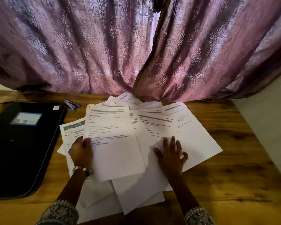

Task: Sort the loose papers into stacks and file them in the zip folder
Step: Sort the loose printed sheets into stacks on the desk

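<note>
Now your left hand (81, 151) pinches one top sheet (113, 143), while your right hand (170, 156) lies spread on the loose papers (193, 137). One black zip folder (23, 143) sits left on the desk (234, 184), two pens (71, 105) beside it.

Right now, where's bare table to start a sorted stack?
Free: bare wooden table right of the loose white papers, up to the table edge, and a narrower strip at far right near the purple curtain. Crowded: the centre pile and the black zip folder on the left.
</note>
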